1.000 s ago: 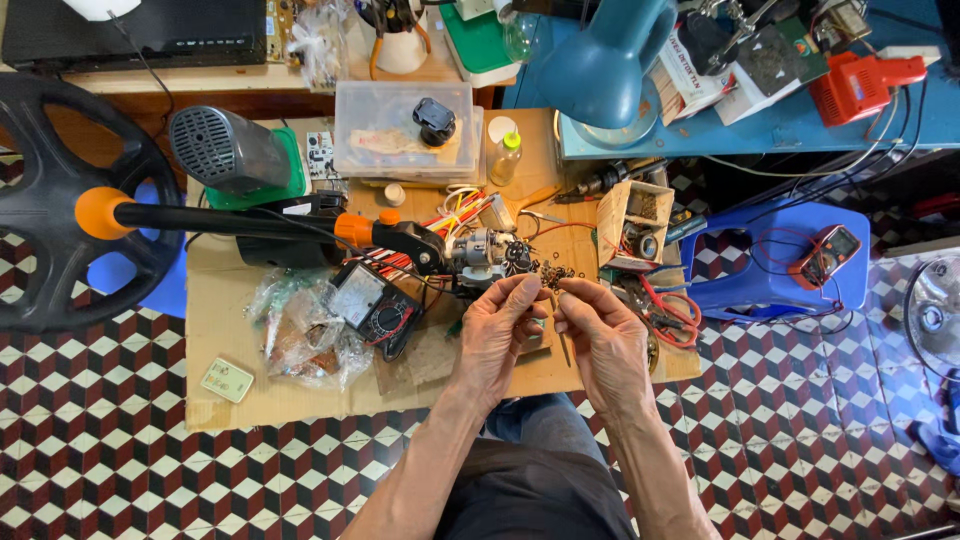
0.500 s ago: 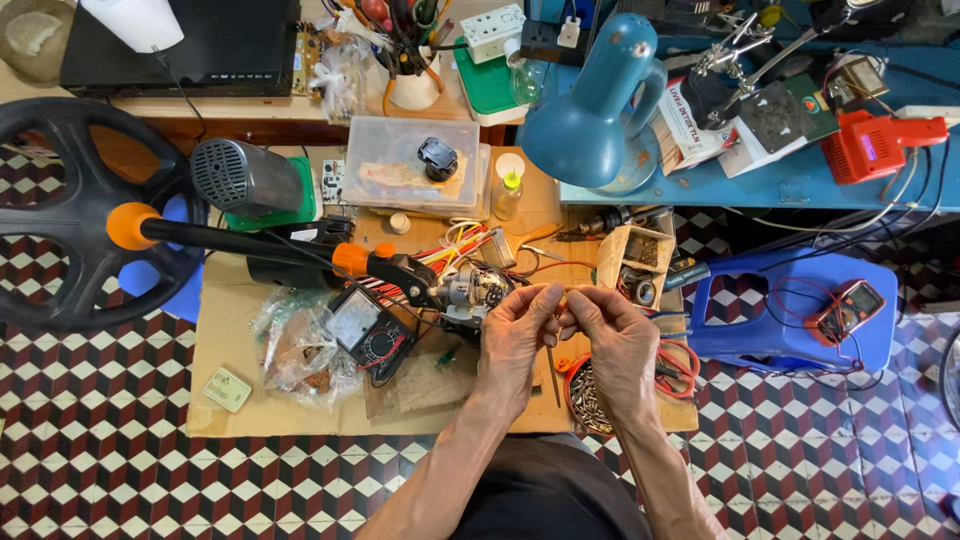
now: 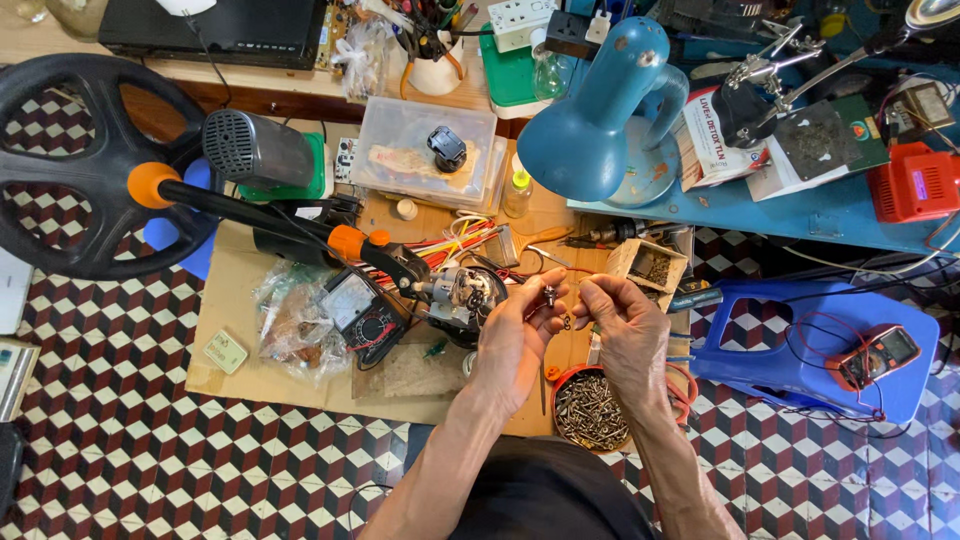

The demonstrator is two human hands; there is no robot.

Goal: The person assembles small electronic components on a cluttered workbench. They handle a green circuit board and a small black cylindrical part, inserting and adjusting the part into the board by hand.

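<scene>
from my remote station i read both hands raised together over the middle of the cardboard sheet [image 3: 240,300]; the left hand [image 3: 515,335] is closed narrow, its fingertips pinching a small dark metal part [image 3: 551,296]; the right hand [image 3: 625,325] is likewise narrow, thumb and forefinger pinched close beside that part, and i cannot tell whether they touch it or grip something finer; a small dark piece [image 3: 566,322] hangs between the two hands; the part sits at the centre of the scene, just right of the small motor assembly [image 3: 462,290] with its coloured wires [image 3: 470,240]; near the right wrist, a round tin of screws [image 3: 590,410] rests on the cardboard; left of the motor lies an analogue meter [image 3: 355,305] beside crumpled plastic bags [image 3: 290,320]; far of the hands stand a clear plastic box [image 3: 400,150] and a blue desk lamp [image 3: 590,130]; at the right, a blue plastic stool [image 3: 800,350] carries an orange multimeter [image 3: 878,355]; at the far left, a black fan guard [image 3: 60,170] rests on the patterned tile floor [image 3: 130,460].
</scene>
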